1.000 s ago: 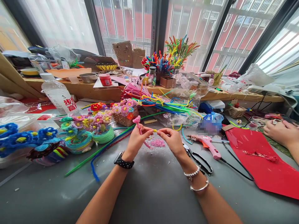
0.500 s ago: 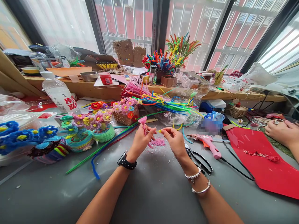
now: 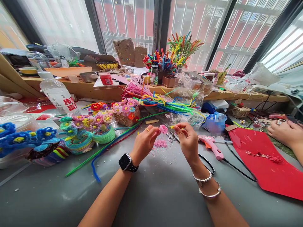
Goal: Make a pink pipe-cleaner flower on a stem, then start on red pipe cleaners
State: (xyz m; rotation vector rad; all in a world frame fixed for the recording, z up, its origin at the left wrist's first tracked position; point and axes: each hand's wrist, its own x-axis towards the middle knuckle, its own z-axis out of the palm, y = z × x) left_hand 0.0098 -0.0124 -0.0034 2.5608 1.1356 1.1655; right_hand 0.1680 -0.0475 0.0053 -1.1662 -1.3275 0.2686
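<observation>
My left hand [image 3: 143, 143], with a black watch on the wrist, pinches a small pink pipe-cleaner flower [image 3: 163, 128] above the grey table [image 3: 151, 195]. My right hand [image 3: 188, 141], with bracelets on the wrist, is closed in a pinch on a tiny yellow piece [image 3: 172, 127] just right of the flower. Under the hands lies a small heap of pink fluff trimmings [image 3: 160, 143]. Scissors [image 3: 172, 136] lie just beyond, partly hidden by my right hand.
A pink glue gun [image 3: 210, 145] with a black cord lies to the right, beside a red sheet [image 3: 265, 164]. Another person's hands [image 3: 282, 132] rest at far right. Pipe-cleaner flower baskets [image 3: 94, 129], loose coloured stems [image 3: 165, 104] and a water bottle [image 3: 58, 94] crowd the back and left.
Both hands rose and shifted right. The pink flower turned in my left hand to face up between the fingertips, and the yellow piece came close to it.
</observation>
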